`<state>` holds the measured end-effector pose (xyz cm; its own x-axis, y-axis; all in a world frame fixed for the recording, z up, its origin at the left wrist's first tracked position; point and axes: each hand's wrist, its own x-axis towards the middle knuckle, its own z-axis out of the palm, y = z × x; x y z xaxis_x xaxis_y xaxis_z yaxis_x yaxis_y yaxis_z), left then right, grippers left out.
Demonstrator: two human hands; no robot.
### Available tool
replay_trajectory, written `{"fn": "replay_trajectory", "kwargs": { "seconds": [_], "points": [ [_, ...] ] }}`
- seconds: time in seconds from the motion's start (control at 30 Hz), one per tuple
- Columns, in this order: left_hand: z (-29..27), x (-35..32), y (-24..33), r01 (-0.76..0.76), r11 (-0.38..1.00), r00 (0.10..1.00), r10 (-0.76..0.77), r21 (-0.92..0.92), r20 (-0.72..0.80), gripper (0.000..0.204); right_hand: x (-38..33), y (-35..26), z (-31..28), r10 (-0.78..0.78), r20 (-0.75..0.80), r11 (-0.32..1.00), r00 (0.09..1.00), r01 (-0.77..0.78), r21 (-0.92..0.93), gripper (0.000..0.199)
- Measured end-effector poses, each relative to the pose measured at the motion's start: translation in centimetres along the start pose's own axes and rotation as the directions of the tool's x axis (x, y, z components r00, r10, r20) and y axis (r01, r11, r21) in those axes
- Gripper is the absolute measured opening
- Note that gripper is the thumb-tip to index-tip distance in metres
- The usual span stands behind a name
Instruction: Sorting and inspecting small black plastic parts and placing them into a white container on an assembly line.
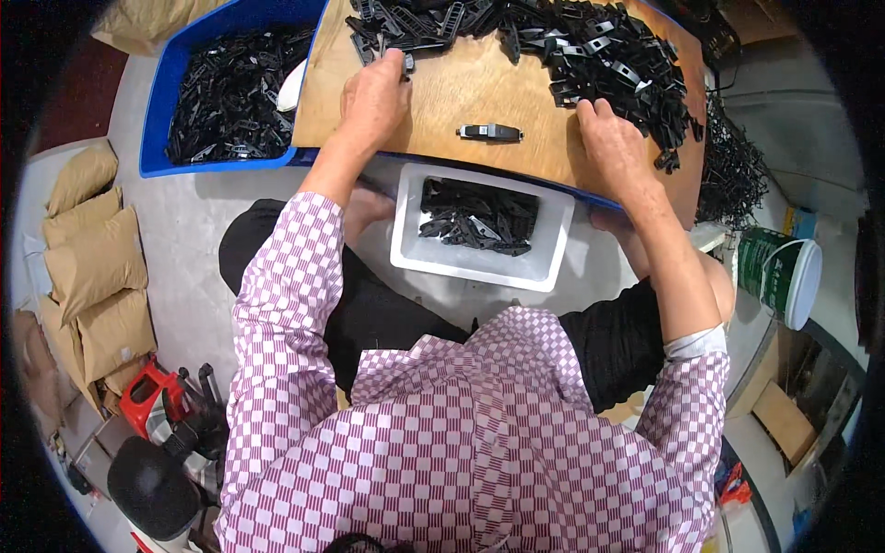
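Note:
A wooden board (433, 120) lies in front of me with loose black plastic parts on it. At its left side my left hand (373, 100) is closed, thumb and fingers pinched on a small black plastic part (408, 66) beside the far-left pile (419, 23). My right hand (613, 147) has its fingers drawn together at the near edge of the right-hand pile (613, 60); what they grip, if anything, is hidden. Between the hands a single black clip-like piece with a grey middle (490, 133) lies alone on the board.
Below the board's near edge stands a white bin (401, 249) with black pieces inside. A blue tub (152, 138) full of black parts is at left. A green bucket (767, 272) stands at right; brown paper packages (97, 263) are stacked far left.

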<state>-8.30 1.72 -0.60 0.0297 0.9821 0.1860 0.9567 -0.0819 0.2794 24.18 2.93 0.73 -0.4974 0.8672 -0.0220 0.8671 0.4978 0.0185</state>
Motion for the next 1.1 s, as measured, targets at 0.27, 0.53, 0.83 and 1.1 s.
{"fn": "replay_trajectory", "kwargs": {
  "seconds": [0.27, 0.53, 0.83, 1.1],
  "points": [
    [0.8, -0.7, 2.2, 0.599, 0.524, 0.798, -0.326, -0.606, 0.508, 0.018, 0.2, 0.9, 0.0, -0.079, -0.172, 0.945, 0.982, 0.128, 0.3, 0.019],
    [0.8, -1.8, 2.5, -0.068, 0.995, 0.995, 0.063, -0.074, -0.076, 0.017, 2.6, -2.6, 2.0, 0.131, -0.185, 0.538, 0.974, 0.087, 0.838, 0.019],
    [1.0, -0.1, 4.1, -0.224, 0.974, 0.973, 0.226, -0.044, 0.056, 0.023, 0.9, -0.6, -0.2, -0.254, -0.269, 0.948, 0.929, 0.294, 0.12, 0.021],
    [1.6, -0.1, 5.5, -0.262, 0.935, 0.961, 0.275, -0.241, 0.022, 0.021, 2.7, -1.5, -0.3, -0.17, -0.306, 0.916, 0.937, 0.265, 0.301, 0.019]
  ]
}}
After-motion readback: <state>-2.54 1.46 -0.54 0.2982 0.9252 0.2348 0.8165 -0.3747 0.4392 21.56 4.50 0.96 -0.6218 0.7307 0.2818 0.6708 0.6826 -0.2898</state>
